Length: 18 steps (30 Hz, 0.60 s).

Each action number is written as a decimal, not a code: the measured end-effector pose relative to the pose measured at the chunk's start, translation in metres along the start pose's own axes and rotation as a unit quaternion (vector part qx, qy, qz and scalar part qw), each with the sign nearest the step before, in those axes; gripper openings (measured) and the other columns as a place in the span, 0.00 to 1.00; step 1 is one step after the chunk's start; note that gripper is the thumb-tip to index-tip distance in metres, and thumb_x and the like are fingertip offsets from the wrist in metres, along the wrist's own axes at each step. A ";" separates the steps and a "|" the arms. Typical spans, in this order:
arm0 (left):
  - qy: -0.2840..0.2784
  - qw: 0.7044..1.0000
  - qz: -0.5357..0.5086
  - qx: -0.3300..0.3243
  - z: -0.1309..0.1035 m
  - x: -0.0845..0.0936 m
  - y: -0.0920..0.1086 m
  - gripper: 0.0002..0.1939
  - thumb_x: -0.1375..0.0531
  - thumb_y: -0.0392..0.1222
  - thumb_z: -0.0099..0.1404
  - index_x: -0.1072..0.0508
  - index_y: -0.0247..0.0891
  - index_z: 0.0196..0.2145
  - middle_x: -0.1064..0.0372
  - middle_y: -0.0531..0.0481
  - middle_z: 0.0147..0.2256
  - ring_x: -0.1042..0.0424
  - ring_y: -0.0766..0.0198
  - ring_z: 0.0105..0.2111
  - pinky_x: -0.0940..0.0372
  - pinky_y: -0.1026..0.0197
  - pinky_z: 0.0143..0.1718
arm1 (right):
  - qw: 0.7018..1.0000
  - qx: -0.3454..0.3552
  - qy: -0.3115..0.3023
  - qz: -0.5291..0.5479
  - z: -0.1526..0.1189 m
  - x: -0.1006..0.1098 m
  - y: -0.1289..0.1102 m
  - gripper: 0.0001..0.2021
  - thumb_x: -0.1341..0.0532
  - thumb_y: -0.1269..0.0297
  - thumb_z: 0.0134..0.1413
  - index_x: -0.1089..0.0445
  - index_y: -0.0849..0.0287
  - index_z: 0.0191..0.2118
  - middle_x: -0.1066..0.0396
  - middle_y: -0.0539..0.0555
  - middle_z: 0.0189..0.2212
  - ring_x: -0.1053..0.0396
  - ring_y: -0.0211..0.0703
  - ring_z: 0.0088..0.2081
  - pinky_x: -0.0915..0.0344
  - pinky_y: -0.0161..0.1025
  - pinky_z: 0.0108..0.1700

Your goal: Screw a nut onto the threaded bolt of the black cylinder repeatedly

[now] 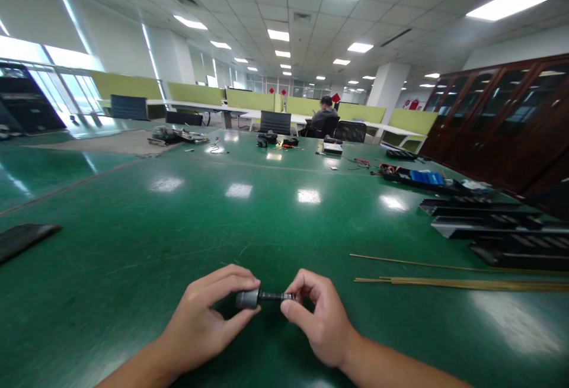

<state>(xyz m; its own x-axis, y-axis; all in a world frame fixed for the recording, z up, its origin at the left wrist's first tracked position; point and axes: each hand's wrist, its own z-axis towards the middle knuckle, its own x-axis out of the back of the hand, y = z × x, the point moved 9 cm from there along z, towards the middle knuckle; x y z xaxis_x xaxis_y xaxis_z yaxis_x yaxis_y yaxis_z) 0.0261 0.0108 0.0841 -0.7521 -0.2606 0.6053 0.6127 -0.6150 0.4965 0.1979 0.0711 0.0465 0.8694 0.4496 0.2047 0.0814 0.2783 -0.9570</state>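
Observation:
A short grey cylinder with a thin dark shaft (248, 299) lies level just above the green table, between my two hands. My left hand (212, 308) grips the cylinder's thick body between thumb and fingers. At the shaft's other end, my right hand (317, 314) pinches a small metallic part with thumb and forefinger. The fingers cover much of that end, so I cannot tell whether the small part is separate from the shaft. Bare shaft shows between the two hands.
Thin brass-coloured rods (444, 283) lie to the right, with black metal channels (484, 226) behind them. A dark flat slab (26, 240) rests at the left edge. Tools and a black tray (406, 178) sit farther back on the green table (200, 222). A seated person (325, 116) is beyond.

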 end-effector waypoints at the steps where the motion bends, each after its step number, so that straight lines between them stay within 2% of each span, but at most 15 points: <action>1: 0.000 1.000 0.001 -0.002 0.000 0.000 0.000 0.18 0.34 0.30 0.62 0.27 0.42 0.48 0.27 0.48 0.43 0.24 0.65 0.42 0.28 0.63 0.44 | 1.000 -0.001 0.000 0.002 0.000 0.000 0.001 0.07 0.34 0.63 0.54 0.30 0.61 0.32 0.33 0.49 0.24 0.37 0.40 0.28 0.41 0.37 0.32; 18: -0.002 1.000 0.006 0.011 0.000 0.002 -0.004 0.18 0.34 0.30 0.62 0.27 0.43 0.49 0.27 0.50 0.44 0.25 0.66 0.44 0.29 0.64 0.46 | 1.000 0.001 0.011 0.013 0.000 0.002 0.004 0.07 0.34 0.64 0.54 0.30 0.61 0.32 0.32 0.50 0.24 0.35 0.41 0.28 0.40 0.37 0.33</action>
<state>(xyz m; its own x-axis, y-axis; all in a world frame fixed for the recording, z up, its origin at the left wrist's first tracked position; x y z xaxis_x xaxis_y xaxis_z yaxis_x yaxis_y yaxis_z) 0.0221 0.0131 0.0832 -0.7437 -0.2651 0.6137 0.6268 -0.5956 0.5023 0.2003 0.0733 0.0431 0.8814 0.4389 0.1747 0.0575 0.2675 -0.9618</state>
